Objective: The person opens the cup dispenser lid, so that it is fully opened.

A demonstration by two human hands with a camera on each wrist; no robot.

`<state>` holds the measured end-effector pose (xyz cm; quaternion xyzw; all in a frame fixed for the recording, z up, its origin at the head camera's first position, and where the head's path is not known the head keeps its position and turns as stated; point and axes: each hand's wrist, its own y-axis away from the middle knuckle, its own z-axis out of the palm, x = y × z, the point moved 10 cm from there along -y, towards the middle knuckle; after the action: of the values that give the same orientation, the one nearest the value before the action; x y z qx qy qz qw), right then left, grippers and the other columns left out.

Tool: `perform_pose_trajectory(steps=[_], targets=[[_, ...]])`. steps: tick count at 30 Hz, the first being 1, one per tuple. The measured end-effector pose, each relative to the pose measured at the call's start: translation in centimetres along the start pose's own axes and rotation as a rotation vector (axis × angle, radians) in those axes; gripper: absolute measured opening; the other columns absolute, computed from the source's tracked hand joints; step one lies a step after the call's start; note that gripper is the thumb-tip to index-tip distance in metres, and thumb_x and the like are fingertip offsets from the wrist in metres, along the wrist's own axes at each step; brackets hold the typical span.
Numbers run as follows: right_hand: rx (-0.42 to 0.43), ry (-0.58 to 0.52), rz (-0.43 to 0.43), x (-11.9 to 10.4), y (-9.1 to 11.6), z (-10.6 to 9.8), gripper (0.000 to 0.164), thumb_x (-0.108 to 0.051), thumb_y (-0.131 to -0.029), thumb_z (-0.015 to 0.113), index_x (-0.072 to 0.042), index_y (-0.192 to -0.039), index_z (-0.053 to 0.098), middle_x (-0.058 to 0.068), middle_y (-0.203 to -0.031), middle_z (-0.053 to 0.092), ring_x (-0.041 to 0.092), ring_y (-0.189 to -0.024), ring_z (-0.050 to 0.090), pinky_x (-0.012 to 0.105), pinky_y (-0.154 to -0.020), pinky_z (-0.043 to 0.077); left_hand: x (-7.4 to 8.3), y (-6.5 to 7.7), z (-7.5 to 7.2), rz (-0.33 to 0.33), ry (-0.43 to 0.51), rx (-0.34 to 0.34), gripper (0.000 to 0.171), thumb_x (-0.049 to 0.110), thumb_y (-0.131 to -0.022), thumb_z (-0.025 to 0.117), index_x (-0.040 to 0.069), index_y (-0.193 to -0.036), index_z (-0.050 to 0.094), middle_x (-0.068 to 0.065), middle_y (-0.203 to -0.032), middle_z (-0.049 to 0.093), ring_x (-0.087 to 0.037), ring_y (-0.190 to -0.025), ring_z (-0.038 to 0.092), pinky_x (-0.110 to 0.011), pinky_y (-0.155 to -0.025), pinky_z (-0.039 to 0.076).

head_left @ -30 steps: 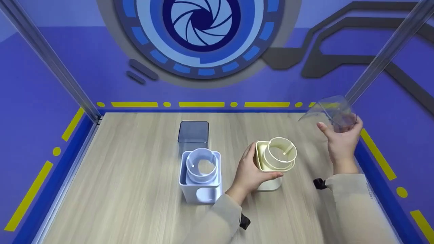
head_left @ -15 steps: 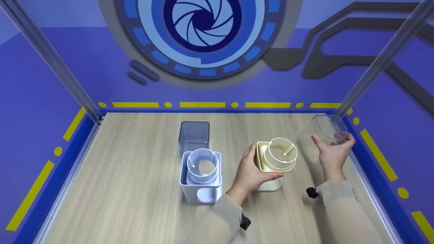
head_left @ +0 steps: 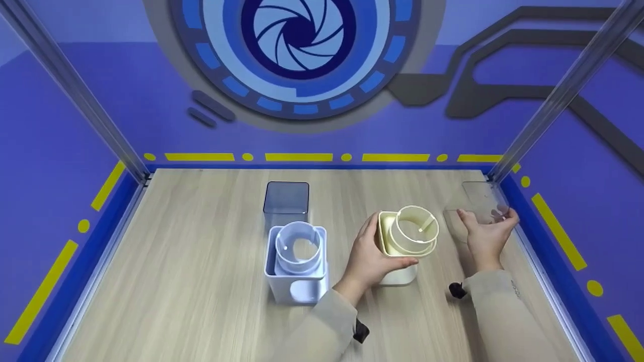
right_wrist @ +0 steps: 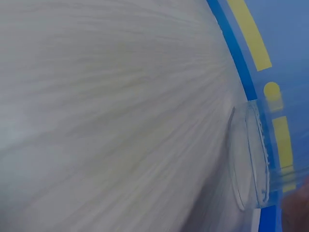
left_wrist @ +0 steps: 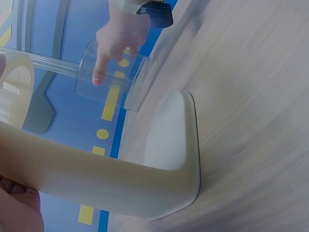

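Note:
My left hand (head_left: 366,254) grips the side of a cream plastic holder (head_left: 391,246), thumb along its front edge; a round collar tops its square tray. In the left wrist view the cream holder's curved body (left_wrist: 87,171) runs down to a flat foot on the table. At the back right, my right hand (head_left: 487,241) holds a clear plastic container (head_left: 475,193) between thumb and fingers, low by the tabletop. The left wrist view shows that clear container (left_wrist: 113,89) tilted, its rim right at the wood. Only the clear container's edge (right_wrist: 248,159) shows in the right wrist view.
A pale blue holder (head_left: 297,281) of the same shape stands left of the cream one. Just behind it sits a smoky grey square container (head_left: 287,196). Blue panels (head_left: 347,136) and metal posts (head_left: 553,100) bound the wood table (head_left: 191,261) at back and sides.
My right hand has come down and slightly left with the clear container, from in front of the side panel to the table's back right corner. My left hand and the cream holder stay in place.

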<state>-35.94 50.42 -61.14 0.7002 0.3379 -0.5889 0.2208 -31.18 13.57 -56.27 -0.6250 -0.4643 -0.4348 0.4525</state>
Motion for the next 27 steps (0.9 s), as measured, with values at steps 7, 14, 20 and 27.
perform_pose_trajectory(steps=[7, 14, 20, 27], targets=[[0.01, 0.008, -0.035, 0.9, -0.2, -0.2, 0.109, -0.03, -0.085, 0.102, -0.023, -0.164, 0.027, -0.003, -0.149, 0.042, 0.02, -0.132, 0.043, 0.026, -0.106, 0.038, 0.1, 0.1, 0.0, -0.007, 0.007, -0.008, 0.134, 0.045, -0.064, 0.112, 0.02, -0.175, 0.041, 0.002, -0.172, 0.053, -0.018, -0.153, 0.056, -0.04, -0.133, 0.046], [-0.012, -0.021, -0.036, 1.1, -0.3, 0.0, 0.119, -0.024, -0.085, 0.101, -0.019, -0.169, 0.017, 0.007, -0.16, 0.037, 0.027, -0.152, 0.039, 0.043, -0.132, 0.037, 0.5, 0.2, 0.2, -0.006, 0.004, -0.021, 0.129, 0.045, -0.065, 0.112, 0.027, -0.171, 0.041, 0.008, -0.161, 0.057, -0.012, -0.142, 0.059, -0.038, -0.127, 0.05], [-0.036, -0.021, 0.007, 1.1, -0.2, 0.2, 0.125, -0.026, -0.088, 0.1, -0.022, -0.173, 0.008, 0.009, -0.171, 0.027, 0.024, -0.163, 0.03, 0.042, -0.143, 0.027, 0.8, 0.3, 0.2, -0.007, -0.013, -0.031, 0.135, 0.045, -0.067, 0.111, 0.021, -0.176, 0.034, 0.002, -0.167, 0.053, -0.017, -0.148, 0.056, -0.043, -0.131, 0.047], [-0.052, -0.056, 0.03, -0.1, 0.1, 0.1, 0.127, -0.026, -0.091, 0.097, -0.031, -0.175, 0.002, 0.002, -0.185, 0.009, 0.024, -0.172, 0.016, 0.039, -0.147, 0.017, 1.0, 0.2, 0.2, -0.015, -0.002, -0.064, 0.145, 0.044, -0.067, 0.111, 0.019, -0.181, 0.024, -0.004, -0.182, 0.039, -0.022, -0.163, 0.044, -0.048, -0.14, 0.037]])
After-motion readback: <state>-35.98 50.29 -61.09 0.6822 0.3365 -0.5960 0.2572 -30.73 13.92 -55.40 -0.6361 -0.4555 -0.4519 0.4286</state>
